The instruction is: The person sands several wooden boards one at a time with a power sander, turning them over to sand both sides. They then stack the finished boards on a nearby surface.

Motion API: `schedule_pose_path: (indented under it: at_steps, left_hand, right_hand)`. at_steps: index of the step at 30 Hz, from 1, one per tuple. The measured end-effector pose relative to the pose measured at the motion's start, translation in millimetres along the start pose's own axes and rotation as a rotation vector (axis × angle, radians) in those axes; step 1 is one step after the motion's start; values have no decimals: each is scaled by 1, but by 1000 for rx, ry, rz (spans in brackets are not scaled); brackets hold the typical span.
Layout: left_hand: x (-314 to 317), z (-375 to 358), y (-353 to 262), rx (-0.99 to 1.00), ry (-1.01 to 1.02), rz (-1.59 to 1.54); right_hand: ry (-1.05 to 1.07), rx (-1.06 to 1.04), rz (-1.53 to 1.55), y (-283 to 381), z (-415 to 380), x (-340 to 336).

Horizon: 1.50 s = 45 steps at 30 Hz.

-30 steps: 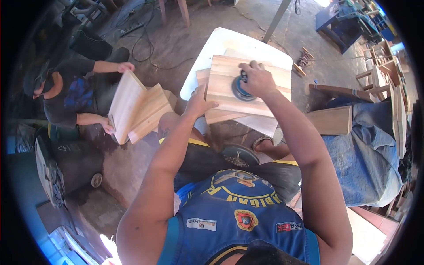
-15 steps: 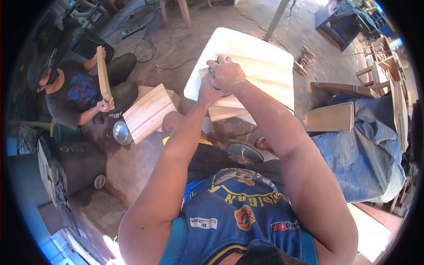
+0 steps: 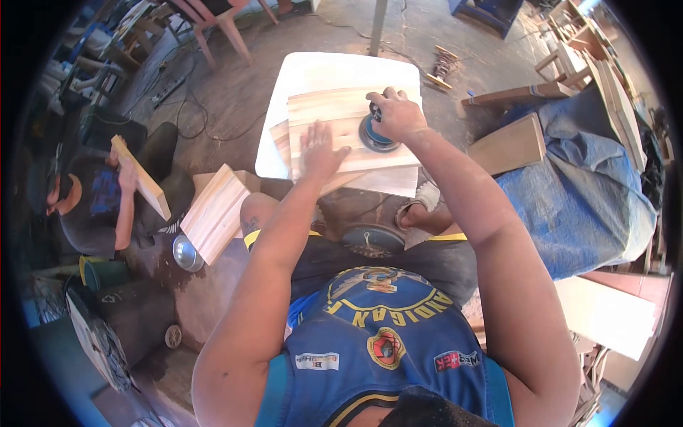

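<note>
A striped wooden board (image 3: 320, 107) lies over other boards on a white plastic table (image 3: 313, 71). My left hand (image 3: 322, 151) rests flat on the board's near left part, fingers stretched and slightly apart. Toward the board's right side, my right hand (image 3: 400, 119) grips a round hand sander (image 3: 375, 135), dark with a blue rim, its disc against the wood. My right fingers wrap over its top, hiding part of it. Beneath the top board, the corner of another board (image 3: 279, 135) sticks out on the left.
At left, a seated person (image 3: 96, 206) holds a wooden plank (image 3: 142, 174). Near them are a striped panel (image 3: 215, 213) and a metal bowl (image 3: 187, 252). A blue tarp (image 3: 576, 199) with a board (image 3: 509, 146) lies at right. A cord reel (image 3: 442, 67) stands behind the table.
My hands were together at the board's left part. They have parted: the right is now farther right with the sander, the left flat on the wood. The view has shifted too.
</note>
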<state>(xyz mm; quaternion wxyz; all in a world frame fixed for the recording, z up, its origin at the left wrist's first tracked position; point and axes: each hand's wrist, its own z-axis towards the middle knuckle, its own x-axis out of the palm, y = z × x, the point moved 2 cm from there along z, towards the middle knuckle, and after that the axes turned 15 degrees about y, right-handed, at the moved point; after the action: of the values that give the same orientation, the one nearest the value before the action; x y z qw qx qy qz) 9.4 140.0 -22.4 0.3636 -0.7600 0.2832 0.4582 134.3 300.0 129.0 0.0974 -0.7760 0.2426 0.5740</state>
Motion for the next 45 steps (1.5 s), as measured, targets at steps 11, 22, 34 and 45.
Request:
schedule_pose_path:
  at_steps: [11,22,34,45]
  left_hand:
    - [-1,-3,21,-117,-18,74]
    - [3,-101,6,12,217,162]
    - [-54,-129,24,-140,320,-321]
    - [-50,-78,70,135,-138,-652]
  right_hand:
    - [-46,163,32,-90,-23,-4]
    - [-21,7,-12,-45,-55,10]
    - [62,-285,-30,122,-14,16]
    - [31,-384,42,192,23,29]
